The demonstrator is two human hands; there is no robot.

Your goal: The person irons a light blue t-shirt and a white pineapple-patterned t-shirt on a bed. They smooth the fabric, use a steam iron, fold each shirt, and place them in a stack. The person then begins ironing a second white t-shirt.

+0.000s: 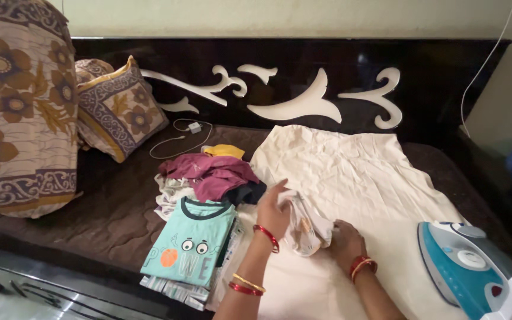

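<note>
On the bed, over the cream sheet (351, 172), I see both hands on a small pale garment (306, 228); left hand (274, 210) lies flat on its left edge, fingers extended, grip apart; right hand (346, 242) pinches its lower right corner, grip clamped on the cloth; garment sits bunched between them, mid-sheet; just left, folded stack topped by a teal T-shirt (191, 243); behind that, loose maroon clothes (211, 173); blue-and-white iron (466, 266) rests at right, apart from the hands; patterned pillows (117, 106) far left.
</note>
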